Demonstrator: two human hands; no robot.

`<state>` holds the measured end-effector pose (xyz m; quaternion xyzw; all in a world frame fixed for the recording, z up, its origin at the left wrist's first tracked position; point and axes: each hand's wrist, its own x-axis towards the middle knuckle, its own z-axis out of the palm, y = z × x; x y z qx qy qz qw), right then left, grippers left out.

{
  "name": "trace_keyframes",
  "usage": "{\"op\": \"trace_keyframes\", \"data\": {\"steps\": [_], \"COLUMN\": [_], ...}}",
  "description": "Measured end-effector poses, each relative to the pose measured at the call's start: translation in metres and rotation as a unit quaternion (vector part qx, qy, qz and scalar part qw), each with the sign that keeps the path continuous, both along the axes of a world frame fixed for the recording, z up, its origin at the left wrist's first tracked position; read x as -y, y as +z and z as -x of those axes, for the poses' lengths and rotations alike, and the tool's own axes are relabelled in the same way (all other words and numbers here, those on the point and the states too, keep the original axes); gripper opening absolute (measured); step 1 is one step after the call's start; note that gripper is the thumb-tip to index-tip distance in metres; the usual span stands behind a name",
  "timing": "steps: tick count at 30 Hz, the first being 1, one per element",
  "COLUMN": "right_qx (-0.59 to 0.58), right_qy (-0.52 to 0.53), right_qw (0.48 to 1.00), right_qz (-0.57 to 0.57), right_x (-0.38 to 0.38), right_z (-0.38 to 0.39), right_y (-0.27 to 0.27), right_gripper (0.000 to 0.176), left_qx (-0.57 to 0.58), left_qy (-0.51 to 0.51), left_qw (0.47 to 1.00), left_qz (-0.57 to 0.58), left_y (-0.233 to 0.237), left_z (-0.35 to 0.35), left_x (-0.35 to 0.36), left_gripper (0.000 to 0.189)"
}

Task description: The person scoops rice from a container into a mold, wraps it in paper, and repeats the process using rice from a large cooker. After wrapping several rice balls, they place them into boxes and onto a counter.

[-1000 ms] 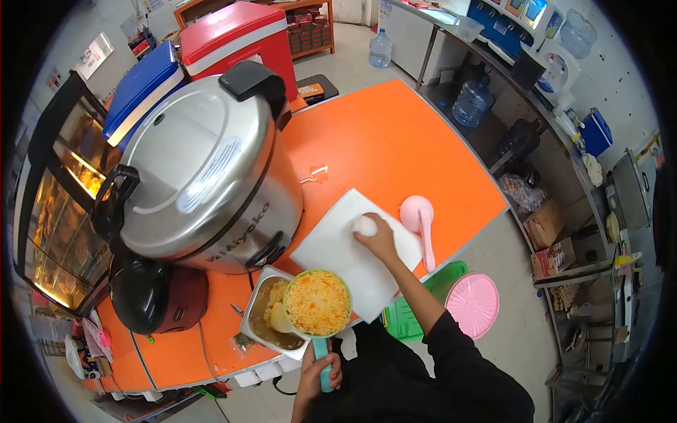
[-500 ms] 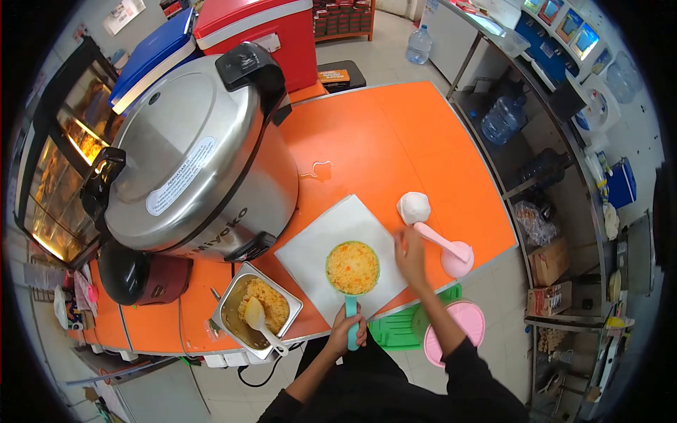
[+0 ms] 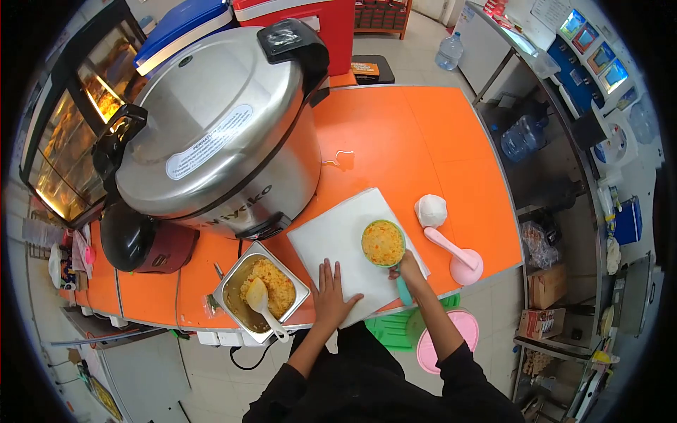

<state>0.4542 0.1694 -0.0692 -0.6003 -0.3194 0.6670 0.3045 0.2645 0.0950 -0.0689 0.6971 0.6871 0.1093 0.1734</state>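
My right hand (image 3: 410, 273) is closed round the teal handle of a round measuring scoop (image 3: 403, 290). Yellow-orange rice (image 3: 383, 243) fills the scoop to its rim, over the right part of a stack of white paper sheets (image 3: 338, 225). Fingers spread, my left hand (image 3: 331, 296) lies flat on the paper's lower left area. Left of that hand, a steel pan (image 3: 227, 299) holds more of the rice (image 3: 278, 287) and a pale rice paddle (image 3: 259, 299). Beyond my right hand lie a pink long-handled tool with a round base (image 3: 465, 266) and a white rounded bundle (image 3: 431, 211).
A large steel rice cooker (image 3: 218, 134) takes up the left of the orange table (image 3: 381, 134). Behind it are a blue cooler (image 3: 183, 32) and a red cooler (image 3: 331, 42). A pink-lidded bucket (image 3: 451, 342) stands below the front edge, beside a green plastic stool (image 3: 391, 331).
The scoop of rice has passed from my left hand to my right and moved right. My left hand has come down flat on the paper.
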Motion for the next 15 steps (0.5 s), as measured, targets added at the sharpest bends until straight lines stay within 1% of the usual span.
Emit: {"op": "trace_keyframes", "data": {"steps": [1,2,3,4,5,6,7,8,10,11,12,13,14,15], "right_qx": [0.003,0.187,0.359,0.361,0.461,0.552,0.609,0.563,0.574,0.573,0.542,0.508,0.470,0.449], "right_qy": [0.003,0.024,0.046,0.050,0.113,0.173,0.238,0.240,0.220,0.223,0.220,0.219,0.217,0.210], "right_qw": [1.000,0.970,0.883,0.883,0.821,0.743,0.636,0.676,0.701,0.701,0.734,0.764,0.781,0.805], "right_qz": [-0.001,-0.154,-0.298,-0.296,-0.318,-0.336,-0.409,-0.411,-0.360,-0.363,-0.346,-0.333,-0.349,-0.325], "right_x": [-0.009,-0.017,-0.017,-0.014,-0.013,-0.013,-0.002,0.012,0.021,0.023,0.021,0.018,0.017,0.016], "right_z": [-0.002,-0.003,-0.005,-0.002,0.005,0.013,0.020,0.022,0.031,0.032,0.029,0.027,0.020,0.018], "right_y": [-0.004,-0.008,-0.011,-0.006,-0.001,0.003,-0.004,-0.009,-0.008,-0.007,-0.007,-0.008,-0.008,-0.003], "right_gripper": [0.025,0.026,0.027,0.027,0.026,0.026,0.024,0.023,0.025,0.025,0.025,0.025,0.027,0.027], "left_qx": [0.007,0.011,0.057,0.102,0.120,0.122,0.136,0.148,0.165,0.185,0.186,0.195,0.203,0.215], "left_qy": [-0.030,-0.027,-0.032,-0.037,-0.027,-0.024,-0.018,-0.013,-0.022,-0.035,-0.028,-0.029,-0.029,-0.035], "left_qw": [0.998,0.998,0.995,0.990,0.989,0.989,0.987,0.985,0.983,0.979,0.980,0.979,0.979,0.976], "left_qz": [0.056,0.057,0.075,0.092,0.081,0.080,0.083,0.086,0.080,0.073,0.069,0.040,0.010,-0.012], "left_y": [-0.001,-0.003,0.001,0.003,0.000,0.000,0.001,0.002,0.001,0.001,-0.002,-0.006,-0.010,-0.013], "left_z": [0.004,0.008,0.012,0.014,0.014,0.013,0.014,0.017,0.023,0.024,0.024,0.024,0.026,0.029], "left_x": [-0.006,-0.011,-0.017,-0.021,-0.023,-0.024,-0.025,-0.026,-0.029,-0.028,-0.024,-0.023,-0.020,-0.015], "left_gripper": [0.099,0.099,0.105,0.113,0.122,0.122,0.122,0.121,0.122,0.122,0.122,0.121,0.121,0.118]}}
